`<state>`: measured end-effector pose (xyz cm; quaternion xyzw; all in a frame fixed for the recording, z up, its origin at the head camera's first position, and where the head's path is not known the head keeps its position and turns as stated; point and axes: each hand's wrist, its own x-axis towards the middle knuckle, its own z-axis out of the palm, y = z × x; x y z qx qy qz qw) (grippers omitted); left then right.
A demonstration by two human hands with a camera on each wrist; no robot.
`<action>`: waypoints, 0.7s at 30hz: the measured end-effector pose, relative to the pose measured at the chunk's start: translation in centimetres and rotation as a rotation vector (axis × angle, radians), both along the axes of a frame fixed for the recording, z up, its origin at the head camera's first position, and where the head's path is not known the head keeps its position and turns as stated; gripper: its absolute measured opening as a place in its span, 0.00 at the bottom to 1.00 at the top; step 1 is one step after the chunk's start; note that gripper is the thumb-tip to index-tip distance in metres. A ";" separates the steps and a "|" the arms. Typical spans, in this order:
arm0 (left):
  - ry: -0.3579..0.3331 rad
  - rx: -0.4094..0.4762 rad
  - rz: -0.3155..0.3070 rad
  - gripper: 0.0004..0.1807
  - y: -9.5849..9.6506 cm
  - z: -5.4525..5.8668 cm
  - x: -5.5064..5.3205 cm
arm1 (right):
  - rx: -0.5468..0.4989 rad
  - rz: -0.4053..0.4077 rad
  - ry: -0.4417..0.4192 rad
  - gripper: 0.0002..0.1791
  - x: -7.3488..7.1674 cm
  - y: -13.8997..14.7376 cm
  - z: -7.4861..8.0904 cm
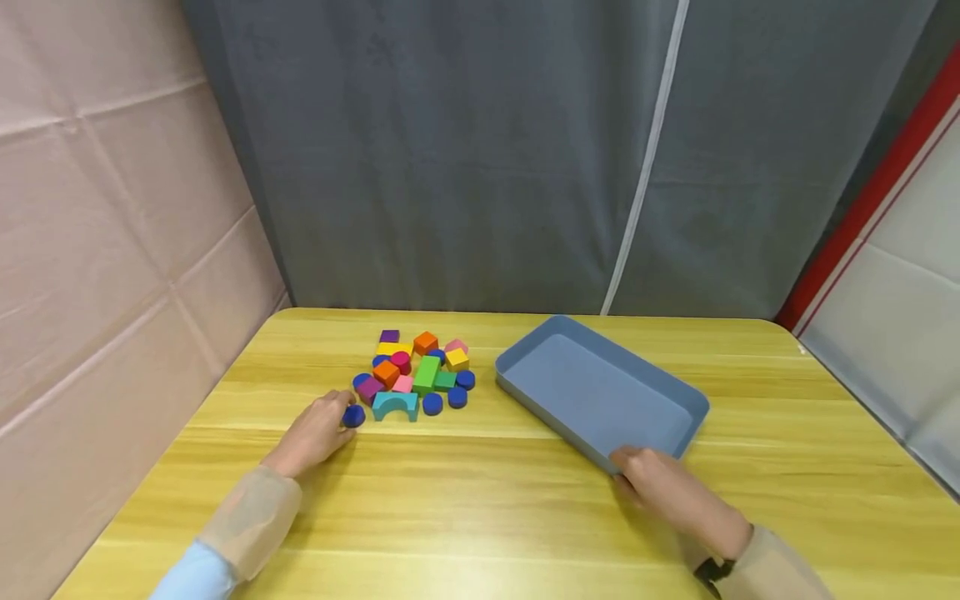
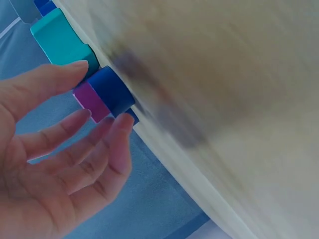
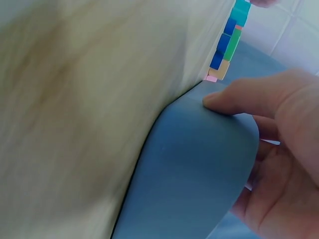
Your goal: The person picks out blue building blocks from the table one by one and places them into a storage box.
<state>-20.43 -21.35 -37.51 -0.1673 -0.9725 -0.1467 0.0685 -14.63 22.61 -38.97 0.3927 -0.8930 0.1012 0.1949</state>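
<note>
The left hand (image 1: 318, 429) has its fingers loosely curved and its thumb held well apart from them, framing a smooth, dark blue disc (image 1: 354, 416) at the near left edge of the blocks; whether skin meets disc cannot be told. The right hand (image 1: 663, 483) has a firm grip on the near corner of a tray (image 1: 596, 387), thumb pressed to the outer wall and fingers curled over the rim. The tray is matte grey-blue, a shallow rectangle with rounded corners, lying slantwise. Just beside the blue disc stand a purple block (image 1: 371, 391) and a teal arch (image 1: 395, 405) with a half-round cutout. Behind them cluster flat-faced blocks in orange, pink, yellow and green, with more blue discs and a red cylinder (image 1: 401, 362), all left of the tray. Everything rests on a glossy yellow table (image 1: 465, 517) with streaky wood grain, backed by a soft grey curtain (image 1: 450, 167).
</note>
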 end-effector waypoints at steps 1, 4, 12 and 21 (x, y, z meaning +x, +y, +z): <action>0.003 -0.004 -0.001 0.18 0.0 0.0 -0.1 | 0.001 0.000 -0.001 0.14 0.1 -0.1 0.0; 0.006 -0.012 -0.009 0.18 0.0 -0.2 -0.3 | 0.007 0.006 -0.001 0.14 0.2 -0.2 0.0; 0.000 -0.013 -0.042 0.15 -0.2 -0.3 -0.7 | 0.013 -0.004 -0.010 0.12 0.6 -0.7 0.2; -0.030 -0.039 -0.050 0.12 0.1 0.0 -1.2 | 0.019 -0.028 -0.019 0.11 0.7 -0.8 0.3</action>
